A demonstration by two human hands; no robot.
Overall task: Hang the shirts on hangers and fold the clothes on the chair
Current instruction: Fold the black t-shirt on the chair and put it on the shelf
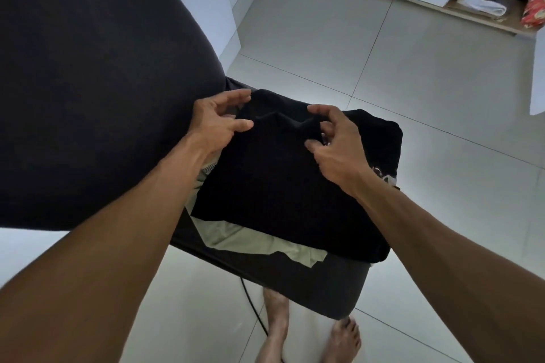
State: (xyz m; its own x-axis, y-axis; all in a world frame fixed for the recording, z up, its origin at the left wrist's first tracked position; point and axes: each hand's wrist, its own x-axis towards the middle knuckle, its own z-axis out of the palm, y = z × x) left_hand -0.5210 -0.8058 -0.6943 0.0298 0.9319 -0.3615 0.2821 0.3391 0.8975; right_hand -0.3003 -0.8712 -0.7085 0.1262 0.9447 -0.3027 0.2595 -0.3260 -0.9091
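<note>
**Black shirt on the chair seat, both hands at its far edge**

So the black garment (pixel 283 186) is lying mostly flat on the dark chair (pixel 324 283), on top of a pale green piece of clothing (pixel 253 240) that pokes out at the near and left side. The left hand (pixel 218 121) is at the far-left corner of the black fabric, fingers spread and curled loosely, looks like it's just touching the edge, not really gripping. The right hand (pixel 339 141) pinches a raised fold of the black cloth near the far middle. It's dim, so I can't tell if that's a collar or just a wrinkle. The chair's big dark backrest fills the left. Bare feet (pixel 309 330) on the tiled floor (pixel 413 74) near the bottom, and an open cabinet (pixel 483 0) with folded stuff sits far right.
</note>
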